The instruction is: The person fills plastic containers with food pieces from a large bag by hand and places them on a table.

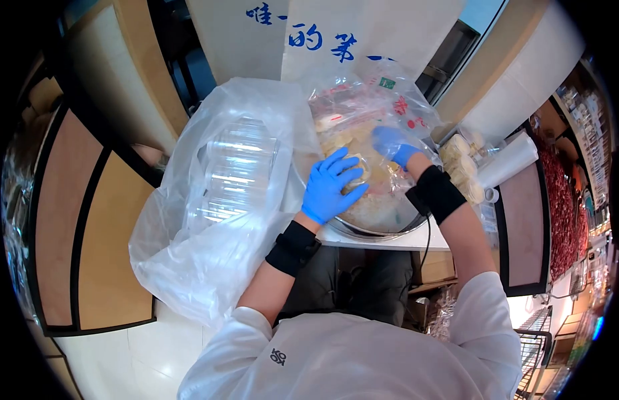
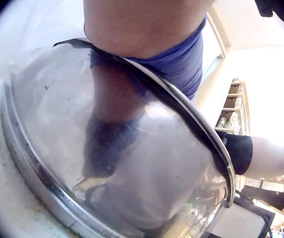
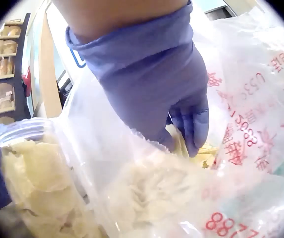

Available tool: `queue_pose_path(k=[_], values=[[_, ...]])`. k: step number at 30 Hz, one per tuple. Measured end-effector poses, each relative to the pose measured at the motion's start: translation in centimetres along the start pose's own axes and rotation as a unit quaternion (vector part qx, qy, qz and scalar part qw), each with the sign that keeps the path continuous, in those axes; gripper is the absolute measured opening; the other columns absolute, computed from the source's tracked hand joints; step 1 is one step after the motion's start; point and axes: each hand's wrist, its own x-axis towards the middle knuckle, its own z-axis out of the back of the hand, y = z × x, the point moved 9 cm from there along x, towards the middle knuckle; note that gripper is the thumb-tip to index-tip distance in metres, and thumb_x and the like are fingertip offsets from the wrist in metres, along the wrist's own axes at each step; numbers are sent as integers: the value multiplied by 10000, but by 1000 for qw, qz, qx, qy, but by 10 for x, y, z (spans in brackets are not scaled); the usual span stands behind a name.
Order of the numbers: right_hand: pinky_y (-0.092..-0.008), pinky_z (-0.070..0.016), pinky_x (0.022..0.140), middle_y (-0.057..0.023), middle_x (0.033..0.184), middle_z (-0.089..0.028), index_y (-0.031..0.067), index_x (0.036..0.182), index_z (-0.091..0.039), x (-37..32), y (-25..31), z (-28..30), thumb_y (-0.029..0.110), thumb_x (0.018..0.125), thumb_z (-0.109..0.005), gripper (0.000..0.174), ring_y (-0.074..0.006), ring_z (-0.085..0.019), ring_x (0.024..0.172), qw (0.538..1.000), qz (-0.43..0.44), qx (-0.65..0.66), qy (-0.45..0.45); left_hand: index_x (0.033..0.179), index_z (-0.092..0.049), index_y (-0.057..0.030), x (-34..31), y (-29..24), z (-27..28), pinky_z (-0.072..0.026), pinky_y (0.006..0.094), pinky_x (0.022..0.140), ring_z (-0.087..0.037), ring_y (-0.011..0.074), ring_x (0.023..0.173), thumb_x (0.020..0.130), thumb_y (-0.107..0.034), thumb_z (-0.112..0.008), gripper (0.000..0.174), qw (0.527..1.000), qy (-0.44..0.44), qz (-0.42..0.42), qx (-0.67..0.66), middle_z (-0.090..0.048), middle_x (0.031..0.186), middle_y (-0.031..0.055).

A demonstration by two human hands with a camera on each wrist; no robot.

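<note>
Left hand: gloved in blue (image 1: 331, 187), its thumb and spread fingers set around a clear jar (image 3: 35, 173); fingertips partly lost from sight in the left wrist view, where mainly the cuff showed.
Jar: stood within the span of the metal basin (image 1: 388, 235), just beside the printed bag (image 3: 253, 116); pale yellow slices reached up near its rim. Whether its base touched anything could not be told.
Right hand: gloved (image 3: 152, 84), fingers bent downward at the mouth of the bag, thumb and fingers pinching pale slices (image 3: 177, 141).
Jar to right hand: jar lay to the left of the right hand, between the two hands, near but apart from the pinching fingers. Left hand was the nearer, in contact with the jar.
Jar axis: ran steeply, slightly tilted in the right wrist view, open mouth uppermost.
Printed bag: clear film with red characters and digits, gathered over the basin.
Basin: on the white counter (image 1: 419, 241), polished wall reflecting an arm.
Left of basin: large translucent bag (image 1: 169, 247) around clear containers (image 1: 239, 173).
Right of basin: white roll (image 1: 513, 160), beside more pale goods (image 1: 458, 160).
</note>
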Motion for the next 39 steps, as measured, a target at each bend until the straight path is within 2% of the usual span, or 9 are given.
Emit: queue_pose_path(k=[1,3,10,13,15,19,27,35,39], values=[[-387,-492,866,-157,1063,-666,55,1040,-689,-9,2,-5,254,851,-570,299,-323,-632,967,1000,2,0,4,943,-693,-160,0,-1,1,-413,375,909,-549,276,1195,750,-286,-762,240,1000,-2,-1,1,-645,1144,19],[-384,-485,872,-157,1042,-648,44,1046,-660,-43,-8,17,206,881,-541,260,-319,-616,974,964,-47,167,-203,942,-693,-160,0,1,1,-417,375,906,-549,275,1195,748,-285,-763,242,1000,-4,2,1,-648,1137,21],[-401,-486,861,-159,1003,-652,38,1031,-648,-76,-11,-4,114,889,-516,208,-323,-613,968,979,-6,114,-170,949,-695,-156,1,1,-1,-430,375,898,-553,276,1190,743,-276,-768,249,1000,-10,-4,-15,-655,1121,24],[-403,-493,848,-146,980,-659,47,1025,-649,-73,12,-14,92,862,-538,202,-336,-621,925,999,16,-31,-30,957,-698,-154,1,0,0,-434,376,898,-557,278,1185,741,-277,-771,259,1000,-8,-3,-11,-657,1117,29],[-409,-503,802,-138,946,-668,54,974,-652,-95,18,14,74,830,-561,172,-342,-631,868,982,-38,97,-155,962,-699,-153,1,-1,1,-435,376,900,-558,278,1183,740,-279,-772,265,1000,-7,-6,-5,-658,1116,32],[-400,-511,764,-139,932,-677,55,956,-668,-109,25,32,70,818,-568,171,-354,-635,830,981,-28,115,-154,979,-696,-146,1,1,-1,-431,378,918,-553,280,1191,738,-283,-775,288,1000,-5,-2,-9,-656,1135,41],[-252,-501,693,-76,816,-684,21,959,-710,-165,14,117,78,806,-680,167,-106,-620,720,925,-156,294,-184,1118,-649,-146,0,1,-1,-423,378,930,-550,267,1201,744,-287,-772,418,1000,0,10,-10,-638,1203,50],[-233,-497,697,-24,841,-687,-6,938,-702,-140,50,168,68,793,-664,167,-61,-585,739,873,-121,407,-240,1333,-498,-73,1,2,3,-405,374,954,-560,296,1165,737,-325,-782,707,998,-4,47,-31,-586,1275,128],[-252,-506,693,-72,843,-695,10,915,-708,-105,88,150,58,772,-661,158,-112,-626,721,892,-61,413,-172,1377,-448,-49,0,4,2,-419,378,940,-577,316,1121,728,-339,-789,788,998,-2,61,-21,-564,1293,169]])
